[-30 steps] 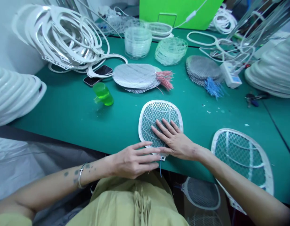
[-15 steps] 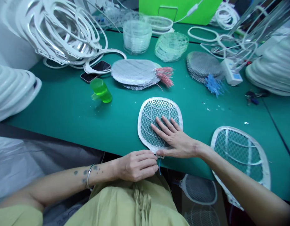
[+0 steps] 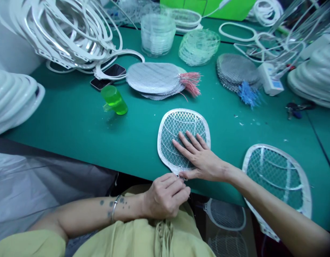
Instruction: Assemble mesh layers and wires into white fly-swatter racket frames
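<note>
A white-framed racket head with mesh [image 3: 178,125] lies near the front edge of the green table [image 3: 74,121]. My right hand [image 3: 199,157] rests flat on its lower mesh, fingers stretched out. My left hand [image 3: 166,196] is curled closed at the frame's narrow neck at the table edge, fingertips pinched there. Whatever it pinches is hidden by the fingers.
A second racket head [image 3: 277,178] lies at the right edge. Behind are mesh stacks with pink wires [image 3: 159,78] and blue wires [image 3: 237,73], a green bottle [image 3: 114,100], a phone [image 3: 107,76], white frame piles [image 3: 65,32] and a white device [image 3: 272,84].
My left hand went from open beside the racket neck to curled and pinched at it, and the blue wire that hung there is no longer visible. The right hand stayed flat.
</note>
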Available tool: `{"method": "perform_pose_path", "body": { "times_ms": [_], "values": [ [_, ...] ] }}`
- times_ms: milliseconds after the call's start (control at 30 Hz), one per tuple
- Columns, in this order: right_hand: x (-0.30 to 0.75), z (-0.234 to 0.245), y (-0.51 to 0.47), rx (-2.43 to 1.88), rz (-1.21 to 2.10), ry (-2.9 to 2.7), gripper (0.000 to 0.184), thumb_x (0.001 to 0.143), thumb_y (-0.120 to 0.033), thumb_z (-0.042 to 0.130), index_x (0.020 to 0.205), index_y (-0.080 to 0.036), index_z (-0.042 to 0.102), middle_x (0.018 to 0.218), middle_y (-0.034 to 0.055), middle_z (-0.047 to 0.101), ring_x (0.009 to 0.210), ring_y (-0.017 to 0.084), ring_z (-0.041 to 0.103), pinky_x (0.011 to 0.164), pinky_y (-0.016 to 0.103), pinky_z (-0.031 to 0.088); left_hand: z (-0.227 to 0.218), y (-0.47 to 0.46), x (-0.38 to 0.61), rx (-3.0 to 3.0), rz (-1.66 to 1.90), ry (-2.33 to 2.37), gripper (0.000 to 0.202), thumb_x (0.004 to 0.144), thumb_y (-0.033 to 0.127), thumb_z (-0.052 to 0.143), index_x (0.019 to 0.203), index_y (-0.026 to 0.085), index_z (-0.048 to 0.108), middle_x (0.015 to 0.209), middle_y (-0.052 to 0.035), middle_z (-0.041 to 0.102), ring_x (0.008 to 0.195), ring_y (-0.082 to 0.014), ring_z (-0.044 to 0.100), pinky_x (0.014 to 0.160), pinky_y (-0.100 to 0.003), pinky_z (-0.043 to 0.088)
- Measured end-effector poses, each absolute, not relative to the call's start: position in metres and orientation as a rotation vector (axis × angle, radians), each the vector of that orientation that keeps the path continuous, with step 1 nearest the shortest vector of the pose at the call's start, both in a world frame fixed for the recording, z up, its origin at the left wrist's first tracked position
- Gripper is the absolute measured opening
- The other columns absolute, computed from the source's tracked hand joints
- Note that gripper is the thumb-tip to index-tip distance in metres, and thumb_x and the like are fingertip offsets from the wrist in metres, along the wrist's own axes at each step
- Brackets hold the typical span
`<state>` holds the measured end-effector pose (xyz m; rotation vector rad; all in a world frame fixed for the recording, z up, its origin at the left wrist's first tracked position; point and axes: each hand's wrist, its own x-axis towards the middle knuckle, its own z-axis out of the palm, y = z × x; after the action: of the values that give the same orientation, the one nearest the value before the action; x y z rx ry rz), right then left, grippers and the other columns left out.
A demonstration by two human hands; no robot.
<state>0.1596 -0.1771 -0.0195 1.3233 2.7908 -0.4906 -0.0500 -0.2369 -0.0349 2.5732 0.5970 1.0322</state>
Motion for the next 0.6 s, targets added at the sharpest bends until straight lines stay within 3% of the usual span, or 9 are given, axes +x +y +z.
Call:
{"method": "perform_pose_path", "body": {
  "times_ms": [267, 400, 500, 600],
  "values": [
    [0.156, -0.022, -0.179, 1.373, -0.457, 2.752, 0.102, 0.077, -0.077, 0.046, 0.153, -0.027, 0.002, 0.159, 0.0049, -0.003, 0.144, 0.036, -0.003, 0.114, 0.059, 0.005, -0.045, -0.248, -0.051, 2.520, 1.090, 0.657, 0.022, 0.080, 0.006, 0.045, 0.092, 0.010, 0.064, 0.079, -0.0090, 0.070, 0.085, -0.0184, 0.068, 0.083, -0.033, 0.056],
    [0.156, -0.018, -0.178, 1.347, -0.458, 2.750, 0.100, 0.078, -0.077, 0.045, 0.153, -0.026, 0.003, 0.159, 0.0063, 0.000, 0.144, 0.036, -0.001, 0.114, 0.059, 0.007, -0.037, -0.242, -0.061, 2.556, 1.012, 0.536, 0.021, 0.084, 0.006, 0.046, 0.093, 0.012, 0.064, 0.085, -0.0075, 0.073, 0.094, -0.0180, 0.068, 0.092, -0.033, 0.052],
    [0.158, -0.013, -0.177, 1.310, -0.465, 2.752, 0.099, 0.080, -0.075, 0.044, 0.152, -0.025, 0.000, 0.158, 0.0077, 0.000, 0.144, 0.036, -0.001, 0.114, 0.059, 0.007, -0.010, -0.214, -0.072, 2.405, 0.734, 0.242, 0.014, 0.090, 0.019, 0.052, 0.094, 0.017, 0.065, 0.087, -0.0022, 0.075, 0.087, -0.0142, 0.070, 0.097, -0.029, 0.050],
    [0.160, -0.007, -0.174, 1.275, -0.525, 2.730, 0.099, 0.080, -0.076, 0.043, 0.152, -0.026, -0.003, 0.158, 0.0077, -0.001, 0.144, 0.036, -0.002, 0.114, 0.060, 0.008, 0.016, -0.168, -0.075, 2.203, 0.616, 0.392, 0.027, 0.097, 0.035, 0.046, 0.107, 0.018, 0.065, 0.103, -0.0018, 0.074, 0.094, -0.0125, 0.069, 0.093, -0.022, 0.050]
  ]
}}
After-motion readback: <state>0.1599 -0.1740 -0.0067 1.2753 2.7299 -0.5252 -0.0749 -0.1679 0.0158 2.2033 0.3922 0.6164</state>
